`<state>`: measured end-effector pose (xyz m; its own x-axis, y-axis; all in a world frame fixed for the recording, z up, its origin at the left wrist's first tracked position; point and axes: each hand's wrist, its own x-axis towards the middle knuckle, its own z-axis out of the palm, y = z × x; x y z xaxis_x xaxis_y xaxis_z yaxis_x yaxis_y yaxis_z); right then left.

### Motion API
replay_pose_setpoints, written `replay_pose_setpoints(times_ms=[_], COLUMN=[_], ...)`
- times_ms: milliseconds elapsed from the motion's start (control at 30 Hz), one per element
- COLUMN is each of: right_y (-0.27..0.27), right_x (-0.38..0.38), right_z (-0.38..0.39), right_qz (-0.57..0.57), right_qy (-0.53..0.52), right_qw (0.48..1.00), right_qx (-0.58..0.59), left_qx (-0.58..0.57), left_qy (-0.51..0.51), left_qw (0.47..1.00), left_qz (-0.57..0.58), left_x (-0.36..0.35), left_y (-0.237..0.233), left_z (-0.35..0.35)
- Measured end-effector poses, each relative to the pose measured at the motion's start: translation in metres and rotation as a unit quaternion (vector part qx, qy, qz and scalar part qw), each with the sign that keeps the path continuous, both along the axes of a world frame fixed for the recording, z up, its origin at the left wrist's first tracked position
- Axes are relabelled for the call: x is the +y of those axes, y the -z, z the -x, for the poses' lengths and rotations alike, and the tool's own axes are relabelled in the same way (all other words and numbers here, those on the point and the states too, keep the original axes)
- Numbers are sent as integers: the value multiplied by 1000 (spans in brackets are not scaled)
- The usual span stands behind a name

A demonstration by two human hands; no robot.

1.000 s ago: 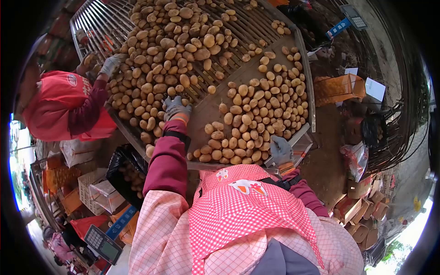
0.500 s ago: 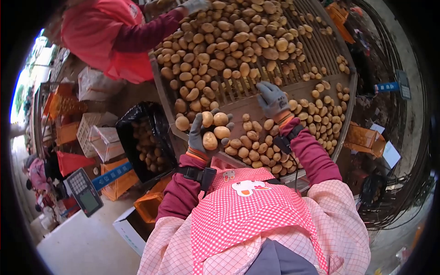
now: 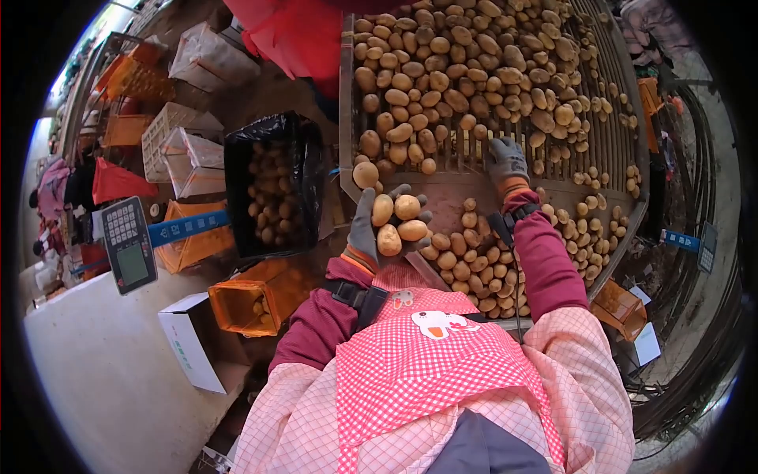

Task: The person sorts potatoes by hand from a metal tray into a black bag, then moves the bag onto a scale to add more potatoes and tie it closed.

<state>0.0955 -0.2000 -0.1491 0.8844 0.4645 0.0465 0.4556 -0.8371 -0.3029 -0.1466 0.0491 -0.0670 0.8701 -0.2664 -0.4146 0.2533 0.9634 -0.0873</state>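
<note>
My left hand (image 3: 362,231), in a grey glove with an orange cuff, is palm up. Several potatoes (image 3: 411,230) rest in it, with the fingers curled round them. My right hand (image 3: 508,163), gloved alike, reaches over the near edge of the slatted rack (image 3: 458,155). Its back faces me, the fingers are stretched a little apart, and no potato shows in it. A big heap of potatoes (image 3: 454,75) covers the slats beyond it. Smaller potatoes (image 3: 474,272) lie in the near tray section below my right wrist.
Left of the rack stands a black-lined crate (image 3: 237,197) holding potatoes. Nearby are an orange basket (image 3: 245,310), an open cardboard box (image 3: 193,340) and a scale display (image 3: 129,245). A person in red (image 3: 288,35) stands at the rack's far left. More small potatoes (image 3: 592,237) lie right of my forearm.
The view has swung left, showing more of the black-lined crate. My right hand has moved farther onto the slats. My left hand still holds the potatoes. The co-worker's arm is largely out of view.
</note>
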Motion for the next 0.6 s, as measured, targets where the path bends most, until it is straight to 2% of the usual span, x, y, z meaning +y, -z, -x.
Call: replay_pose_setpoints(times_ms=[33, 100, 167, 233, 300, 333, 367, 467, 533, 600], right_y=[1, -10, -34, -68, -98, -99, -98, -116, -139, -138], right_x=[-5, -4, 9, 29, 45, 49, 57, 66, 78, 91], right_z=[8, 34, 69, 110, 145, 163, 176, 181, 185, 191], right_qz=[-31, -126, -247, -368, -406, -391, -376, -348, -292, -260], right_qy=[-13, 1, -9, 10, 0, -17, -38, -113, -192, -224], right_qw=[999, 991, 966, 914, 882, 890, 897, 906, 918, 924], right_qx=[5, 42, 68, 172, 237, 233, 228, 214, 190, 171], left_qx=[-33, -25, -35, -49, -102, -92, -135, -116, -119, -121], left_qy=[13, 72, 110, 152, 197, 226, 239, 195, 204, 186], left_qw=[999, 993, 991, 986, 975, 968, 961, 974, 969, 970], left_qz=[27, -87, -67, -45, 4, 49, -19, -20, 67, 100], left_x=[2, 4, -1, -13, -23, -25, -25, -27, -15, 0], left_y=[7, 2, 4, 17, 10, -5, 7, 16, 13, 24], left_z=[1, 1, 4, 5, 9, 11, 14, 25, 30, 39])
